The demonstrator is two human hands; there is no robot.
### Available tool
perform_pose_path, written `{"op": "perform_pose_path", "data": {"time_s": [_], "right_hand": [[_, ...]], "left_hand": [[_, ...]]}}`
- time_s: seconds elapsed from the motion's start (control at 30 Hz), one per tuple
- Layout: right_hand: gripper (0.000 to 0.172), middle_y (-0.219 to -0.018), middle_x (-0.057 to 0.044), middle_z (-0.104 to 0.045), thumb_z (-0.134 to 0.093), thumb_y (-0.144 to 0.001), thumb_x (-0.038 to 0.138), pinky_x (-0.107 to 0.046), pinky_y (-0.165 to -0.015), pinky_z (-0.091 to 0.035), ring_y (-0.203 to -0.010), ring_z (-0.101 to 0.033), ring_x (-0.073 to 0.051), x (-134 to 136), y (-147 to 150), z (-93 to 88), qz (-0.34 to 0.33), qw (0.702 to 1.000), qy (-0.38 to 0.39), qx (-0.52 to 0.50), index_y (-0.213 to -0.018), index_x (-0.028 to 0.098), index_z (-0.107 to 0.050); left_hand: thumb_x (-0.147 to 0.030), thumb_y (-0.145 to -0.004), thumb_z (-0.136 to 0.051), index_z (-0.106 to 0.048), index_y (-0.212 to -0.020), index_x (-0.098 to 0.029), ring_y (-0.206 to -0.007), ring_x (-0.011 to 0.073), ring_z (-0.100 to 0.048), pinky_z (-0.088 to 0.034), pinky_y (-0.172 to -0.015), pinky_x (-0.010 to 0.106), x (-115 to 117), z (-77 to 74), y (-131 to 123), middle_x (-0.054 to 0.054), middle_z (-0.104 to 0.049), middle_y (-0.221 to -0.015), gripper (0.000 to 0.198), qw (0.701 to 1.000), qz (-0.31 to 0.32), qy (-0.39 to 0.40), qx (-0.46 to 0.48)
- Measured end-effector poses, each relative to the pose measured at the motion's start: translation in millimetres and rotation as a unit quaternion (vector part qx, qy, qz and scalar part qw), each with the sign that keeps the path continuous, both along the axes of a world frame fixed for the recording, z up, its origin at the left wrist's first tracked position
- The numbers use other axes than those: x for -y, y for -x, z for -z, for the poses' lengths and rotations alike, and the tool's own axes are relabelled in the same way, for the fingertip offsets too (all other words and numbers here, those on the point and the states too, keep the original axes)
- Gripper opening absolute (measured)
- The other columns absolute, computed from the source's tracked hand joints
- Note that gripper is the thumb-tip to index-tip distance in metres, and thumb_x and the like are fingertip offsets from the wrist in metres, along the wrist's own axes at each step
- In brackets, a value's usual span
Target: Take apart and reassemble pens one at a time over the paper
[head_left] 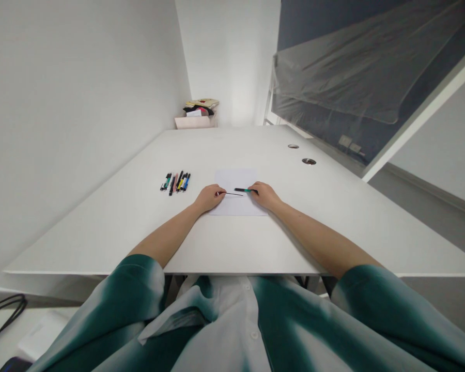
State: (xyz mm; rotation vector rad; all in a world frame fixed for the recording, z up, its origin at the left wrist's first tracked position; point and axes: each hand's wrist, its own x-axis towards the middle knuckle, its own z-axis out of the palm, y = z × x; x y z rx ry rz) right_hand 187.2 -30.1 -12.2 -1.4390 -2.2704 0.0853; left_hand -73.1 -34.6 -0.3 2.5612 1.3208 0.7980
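Observation:
My left hand [209, 198] is closed in a pinch on a thin dark rod [234, 194] that looks like a pen refill. The rod points right, over a white sheet of paper [238, 206]. From the other side, my right hand [267, 195] grips a black and green pen [242, 189] between its fingers, one end pointing left. The pen and the rod's free end lie close together, the pen slightly farther from me. Both hands rest at the sides of the sheet. To the left of my left hand lies a group of several coloured pens [176, 182].
The white table [232, 243] reaches to a wall on the left. At its far end stands a pale box [194, 122] with cloth-like items piled in it. Two round cable holes [309, 161] lie at the right, near a plastic-covered dark panel [352, 72].

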Motion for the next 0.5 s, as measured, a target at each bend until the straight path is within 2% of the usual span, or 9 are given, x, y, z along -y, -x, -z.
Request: {"op": "perform_pose_path", "data": {"time_s": [0.27, 0.5], "right_hand": [[0.03, -0.108, -0.013, -0.07, -0.05, -0.091, 0.015, -0.033, -0.091, -0.046, -0.101, -0.063, -0.023, 5.1, 0.9, -4.0, -0.014, 1.0, -0.02, 0.008, -0.109, 0.015, -0.075], [0.023, -0.101, -0.012, -0.069, -0.059, -0.089, 0.025, -0.036, -0.09, -0.043, -0.097, -0.058, -0.025, 15.5, 12.5, -10.8, -0.103, 0.992, -0.07, 0.025, -0.103, 0.016, -0.075]], "left_hand": [[-0.028, -0.09, -0.055, -0.077, -0.099, -0.019, -0.076, 0.0167, -0.062, -0.051, -0.082, 0.031, 3.8, -2.2, -3.1, 0.005, -0.07, -0.086, 0.025, 1.0, 0.007, 0.0, -0.019], [-0.028, -0.091, -0.053, -0.077, -0.1, -0.019, -0.075, 0.0163, -0.061, -0.051, -0.08, 0.031, 9.1, -5.0, -12.4, 0.006, -0.07, -0.085, 0.027, 1.0, 0.023, -0.004, -0.001]]}}
